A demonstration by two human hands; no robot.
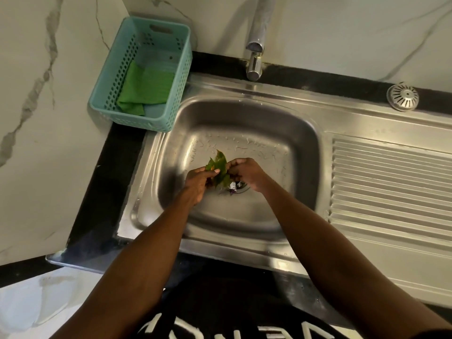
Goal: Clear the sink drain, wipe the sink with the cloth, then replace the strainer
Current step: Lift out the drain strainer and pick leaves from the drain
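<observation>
Teal perforated basket (176, 77) standing on the black counter (107, 167) at the back-left corner, against the marble wall (49, 94). Chrome tap (255, 45) rising at the rear. Ribbed drainboard (391, 182) at right.

Green leaves (218, 167) sit bunched above the open drain (236, 187) mid-sink (244, 113). The green cloth (144, 90) lies folded left of the sink; the domed strainer (402, 97) rests behind its right side.
</observation>
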